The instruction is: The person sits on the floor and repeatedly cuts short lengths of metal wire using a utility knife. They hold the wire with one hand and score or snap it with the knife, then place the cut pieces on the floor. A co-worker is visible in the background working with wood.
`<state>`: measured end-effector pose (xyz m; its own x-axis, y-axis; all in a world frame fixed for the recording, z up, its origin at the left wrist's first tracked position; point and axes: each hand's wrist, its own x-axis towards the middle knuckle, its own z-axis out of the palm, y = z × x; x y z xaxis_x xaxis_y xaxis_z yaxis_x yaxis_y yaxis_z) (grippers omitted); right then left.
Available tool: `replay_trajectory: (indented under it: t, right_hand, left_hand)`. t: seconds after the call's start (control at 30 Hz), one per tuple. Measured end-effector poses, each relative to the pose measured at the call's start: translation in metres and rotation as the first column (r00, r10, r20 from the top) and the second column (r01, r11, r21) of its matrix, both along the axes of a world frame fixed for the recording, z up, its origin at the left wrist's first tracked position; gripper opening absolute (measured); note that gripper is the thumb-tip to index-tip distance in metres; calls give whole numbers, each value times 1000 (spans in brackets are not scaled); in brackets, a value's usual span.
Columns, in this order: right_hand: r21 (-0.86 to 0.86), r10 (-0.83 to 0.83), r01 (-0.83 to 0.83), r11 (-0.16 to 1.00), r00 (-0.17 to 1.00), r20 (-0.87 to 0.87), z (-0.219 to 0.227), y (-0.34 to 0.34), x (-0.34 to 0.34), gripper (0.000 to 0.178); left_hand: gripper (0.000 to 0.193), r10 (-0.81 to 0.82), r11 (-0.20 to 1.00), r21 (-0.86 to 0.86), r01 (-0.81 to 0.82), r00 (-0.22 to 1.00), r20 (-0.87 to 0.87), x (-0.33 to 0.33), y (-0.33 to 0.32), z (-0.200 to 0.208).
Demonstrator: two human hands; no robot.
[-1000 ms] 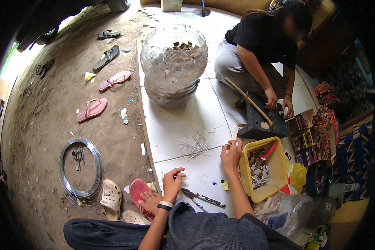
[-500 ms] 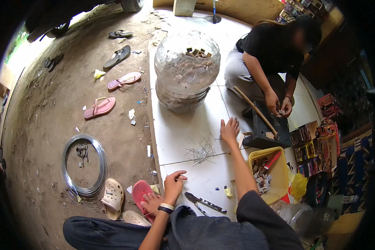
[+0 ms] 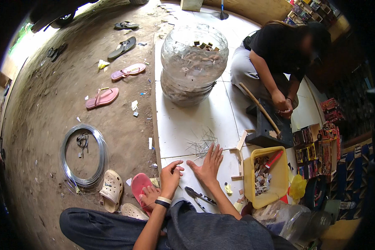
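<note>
My right hand (image 3: 207, 168) lies over the white tiles with its fingers spread, fingertips at the near edge of a loose pile of short, thin wire pieces (image 3: 202, 141). Beside it, my left hand (image 3: 171, 177) is curled with thumb and fingers drawn together; whatever may be in them is too small to tell. Just below my right hand, pliers with dark, speckled handles (image 3: 200, 195) rest on the floor, partly hidden by my wrist. To the right of that hand stand small wooden strips joined into a frame (image 3: 238, 156).
A yellow tub (image 3: 249, 183) of small pieces stands right, near a black stool (image 3: 264, 129) with a hammer (image 3: 260, 109). Beyond are a big clear plastic container (image 3: 193, 71) and a seated co-worker (image 3: 275, 58). Coiled wire (image 3: 104, 156) and sandals (image 3: 103, 98) lie on the dirt at left.
My right hand has come back and left, from beside the stool to the wire pile, uncovering the wooden frame. My left hand stays near the same spot. The view has shifted slightly.
</note>
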<state>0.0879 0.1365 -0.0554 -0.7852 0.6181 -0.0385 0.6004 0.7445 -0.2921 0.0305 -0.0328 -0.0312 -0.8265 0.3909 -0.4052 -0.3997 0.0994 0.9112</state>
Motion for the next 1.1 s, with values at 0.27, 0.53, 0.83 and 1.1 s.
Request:
replay_trajectory:
  t: [0.27, 0.53, 0.83, 1.1]
  right_hand:
    - [130, -25, 42, 991, 992, -127, -21, 50, -87, 103]
    - [185, 69, -27, 982, 972, -226, -9, 60, -120, 70]
    - [181, 199, -204, 962, 979, 46, -14, 56, -100, 62]
    - [51, -73, 81, 995, 986, -148, -21, 97, -92, 73]
  left_hand:
    - [31, -12, 1000, 8, 12, 999, -33, 2, -3, 2]
    - [33, 75, 997, 1, -76, 996, 49, -2, -7, 4]
    - [32, 49, 996, -67, -53, 997, -56, -1, -7, 5]
    - [31, 55, 993, -100, -59, 998, -43, -2, -5, 9]
